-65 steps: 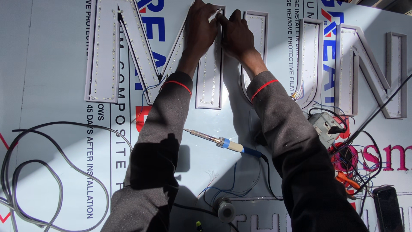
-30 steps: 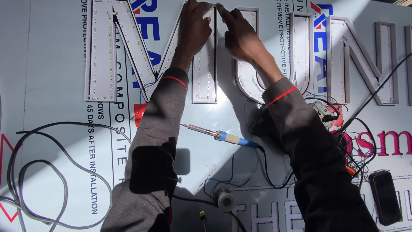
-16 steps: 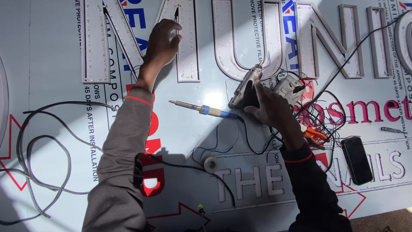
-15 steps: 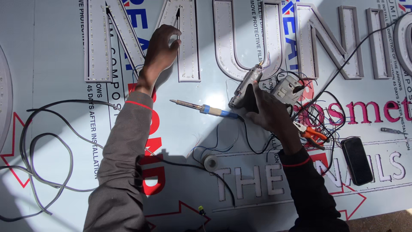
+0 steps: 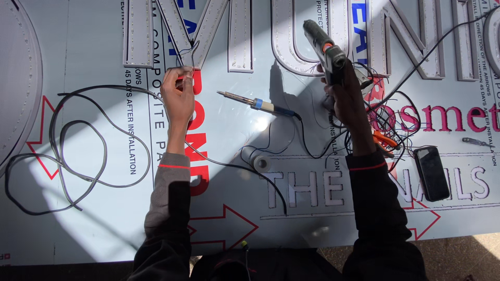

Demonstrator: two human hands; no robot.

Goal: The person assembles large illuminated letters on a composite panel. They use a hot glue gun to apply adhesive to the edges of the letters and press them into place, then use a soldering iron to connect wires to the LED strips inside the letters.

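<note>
The right hand [image 5: 348, 99] is raised above the white sign panel [image 5: 94, 52], its grip clamped round the handle of a grey glue gun [image 5: 324, 44]. The gun's barrel points toward the far left, over the curved channel letter [image 5: 284, 52] mounted on the panel.

The left hand [image 5: 178, 96] rests flat-side down at the near foot of the leftmost channel letter [image 5: 182, 31]. Its fingers are curled together on a thin dark wire [image 5: 194, 49] at the letter's lower edge; how firmly the wire is pinched cannot be told.

Between the two hands lies a soldering iron [image 5: 255, 103], tip pointing left, blue collar toward the right, its cord running off toward the near side. Just near of it sits a small roll of tape [image 5: 262, 163].

A long black cable [image 5: 78, 156] lies in loose loops on the left part of the panel, well apart from both hands. To the right of the right forearm lie orange-handled pliers [image 5: 384, 141] amid tangled wires, and beside them, further right, a dark phone [image 5: 432, 173] lies flat. Both sleeves are dark with a red band at the cuff.
</note>
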